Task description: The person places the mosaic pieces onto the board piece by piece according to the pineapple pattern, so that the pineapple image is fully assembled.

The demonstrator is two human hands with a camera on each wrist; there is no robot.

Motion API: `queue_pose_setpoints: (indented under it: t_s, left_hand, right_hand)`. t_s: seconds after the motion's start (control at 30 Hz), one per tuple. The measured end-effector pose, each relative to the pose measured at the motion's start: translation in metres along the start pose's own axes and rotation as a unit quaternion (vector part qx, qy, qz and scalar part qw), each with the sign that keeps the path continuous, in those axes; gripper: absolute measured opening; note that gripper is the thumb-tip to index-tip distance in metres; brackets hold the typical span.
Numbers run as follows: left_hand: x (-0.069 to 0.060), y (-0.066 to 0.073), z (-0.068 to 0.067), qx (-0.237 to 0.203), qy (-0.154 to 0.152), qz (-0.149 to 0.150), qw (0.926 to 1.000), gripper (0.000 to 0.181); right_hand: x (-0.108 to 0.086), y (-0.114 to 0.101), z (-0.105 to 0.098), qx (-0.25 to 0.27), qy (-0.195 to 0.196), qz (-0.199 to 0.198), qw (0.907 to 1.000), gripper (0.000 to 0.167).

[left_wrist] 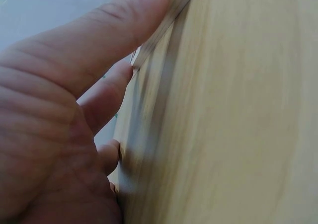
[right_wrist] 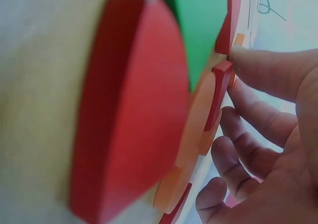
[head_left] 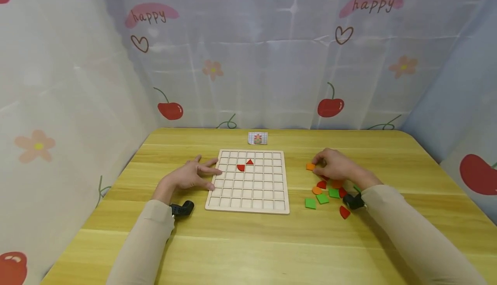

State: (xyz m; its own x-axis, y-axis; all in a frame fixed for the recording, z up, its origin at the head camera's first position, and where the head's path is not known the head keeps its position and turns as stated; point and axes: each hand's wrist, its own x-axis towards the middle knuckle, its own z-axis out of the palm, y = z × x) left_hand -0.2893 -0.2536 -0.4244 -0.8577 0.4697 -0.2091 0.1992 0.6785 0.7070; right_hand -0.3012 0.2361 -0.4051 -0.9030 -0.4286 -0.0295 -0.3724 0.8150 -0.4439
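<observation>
A wooden grid board (head_left: 248,205) lies flat on the table, with a red quarter-circle piece (head_left: 241,168) and a red triangle piece (head_left: 250,162) in its cells. My left hand (head_left: 190,175) rests at the board's left edge, fingers spread, with thumb and fingertips touching the rim. To the right of the board, my right hand (head_left: 335,165) pinches an orange square piece (head_left: 310,166) between thumb and index finger. In the right wrist view the thumb (right_wrist: 268,70) lies against that piece, and the other fingers are bent.
Under and before my right hand lie loose pieces: green squares (head_left: 310,203), an orange round piece (head_left: 316,190), and red quarter circles (head_left: 344,212). Behind the board lies a small printed card (head_left: 258,138) with a coloured grid figure. A patterned curtain (head_left: 268,82) hangs beyond the table.
</observation>
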Motion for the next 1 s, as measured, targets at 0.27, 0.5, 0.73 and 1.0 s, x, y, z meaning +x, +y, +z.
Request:
queue_pose_setpoints:
  t_s: [0.27,0.5,0.73,1.0]
  left_hand:
    - [0.000,0.000,0.001,0.002,-0.003,0.001,1.0000,0.054]
    - [0.000,0.000,-0.001,-0.002,0.001,0.004,1.0000,0.054]
    - [-0.001,0.001,0.000,-0.003,-0.003,0.003,1.0000,0.054]
    - [-0.001,0.002,0.000,0.006,0.000,0.004,1.0000,0.054]
  right_hand:
    - [0.000,-0.003,-0.001,-0.001,0.005,-0.003,1.0000,0.025]
    - [0.011,-0.024,-0.006,0.012,0.021,-0.014,0.9996,0.025]
    - [0.025,-0.051,0.002,0.017,0.024,-0.017,0.9994,0.027]
    - [0.044,-0.085,0.016,0.051,0.014,-0.019,0.9984,0.026]
